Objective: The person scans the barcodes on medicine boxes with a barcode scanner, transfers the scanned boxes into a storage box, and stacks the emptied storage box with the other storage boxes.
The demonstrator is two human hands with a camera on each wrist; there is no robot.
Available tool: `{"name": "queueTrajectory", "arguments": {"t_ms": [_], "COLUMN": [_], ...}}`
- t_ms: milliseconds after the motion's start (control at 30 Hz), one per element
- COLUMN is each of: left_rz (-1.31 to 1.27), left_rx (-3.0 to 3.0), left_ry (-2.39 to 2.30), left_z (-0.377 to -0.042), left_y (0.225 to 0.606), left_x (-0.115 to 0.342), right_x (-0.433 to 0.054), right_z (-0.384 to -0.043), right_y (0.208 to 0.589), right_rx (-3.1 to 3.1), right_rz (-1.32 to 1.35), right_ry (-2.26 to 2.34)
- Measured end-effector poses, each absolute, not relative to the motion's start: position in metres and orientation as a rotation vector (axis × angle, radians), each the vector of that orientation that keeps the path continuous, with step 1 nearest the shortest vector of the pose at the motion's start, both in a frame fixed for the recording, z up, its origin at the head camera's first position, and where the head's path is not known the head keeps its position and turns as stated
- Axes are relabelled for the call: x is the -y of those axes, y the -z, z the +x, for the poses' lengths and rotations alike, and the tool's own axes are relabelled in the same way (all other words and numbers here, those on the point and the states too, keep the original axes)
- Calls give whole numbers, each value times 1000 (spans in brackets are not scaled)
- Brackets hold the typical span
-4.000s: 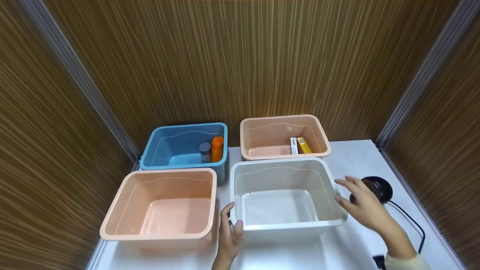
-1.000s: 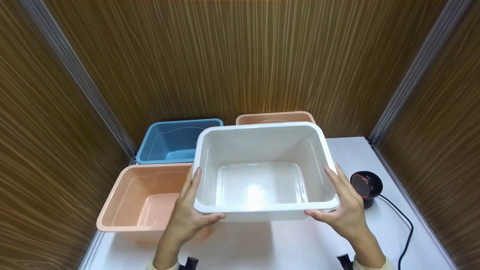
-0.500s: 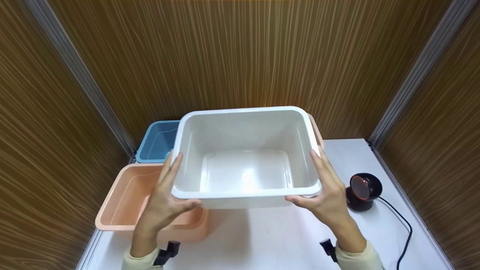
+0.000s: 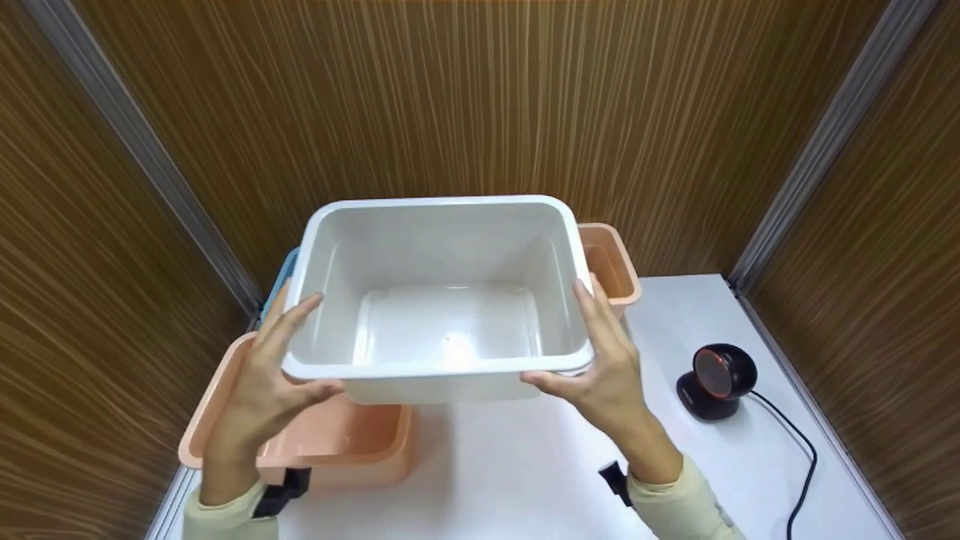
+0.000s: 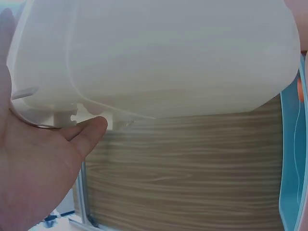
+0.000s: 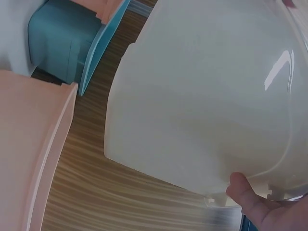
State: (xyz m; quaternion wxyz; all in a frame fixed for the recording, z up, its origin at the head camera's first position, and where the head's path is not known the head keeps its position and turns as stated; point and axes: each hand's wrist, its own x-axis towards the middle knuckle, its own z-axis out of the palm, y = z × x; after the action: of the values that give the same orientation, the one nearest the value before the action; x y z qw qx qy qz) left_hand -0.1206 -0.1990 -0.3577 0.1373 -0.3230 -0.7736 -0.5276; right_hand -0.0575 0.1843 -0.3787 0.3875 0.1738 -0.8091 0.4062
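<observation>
Between both hands a white plastic bin (image 4: pixel 442 330) is held up off the table, its open top tilted toward the head camera. My left hand (image 4: pixel 259 386) grips the bin's left end, thumb at the front and fingers along the rim. On the opposite end my right hand (image 4: pixel 611 371) holds the rim the same way. Nothing shows inside the bin. In the left wrist view the left hand (image 5: pixel 43 163) is curled at the bin's rim. The right wrist view shows fingers of the right hand (image 6: pixel 260 204) under the white wall.
Below and left stands a peach bin (image 4: pixel 337 431) on the white table (image 4: pixel 510 472). A blue bin (image 4: pixel 285 274) and another peach bin (image 4: pixel 611 266) at the back are mostly hidden. At right sits a black round device (image 4: pixel 720 375) with a cable. Wood-grain walls enclose the table.
Four seconds ago the white bin stood on the table with the right hand apart from it. Now both hands hold it raised, and it has moved left and toward the back.
</observation>
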Motion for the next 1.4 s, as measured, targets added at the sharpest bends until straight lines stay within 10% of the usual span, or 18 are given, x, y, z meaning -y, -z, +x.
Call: {"name": "queueTrajectory", "arguments": {"t_ms": [1400], "left_rz": [-119], "left_rx": [1712], "left_ry": [1911], "left_z": [-152], "left_y": [382], "left_x": [332], "right_x": [-8], "right_z": [-72], "right_y": [396], "right_rx": [2280], "right_rz": [549], "right_ry": [-1279]}}
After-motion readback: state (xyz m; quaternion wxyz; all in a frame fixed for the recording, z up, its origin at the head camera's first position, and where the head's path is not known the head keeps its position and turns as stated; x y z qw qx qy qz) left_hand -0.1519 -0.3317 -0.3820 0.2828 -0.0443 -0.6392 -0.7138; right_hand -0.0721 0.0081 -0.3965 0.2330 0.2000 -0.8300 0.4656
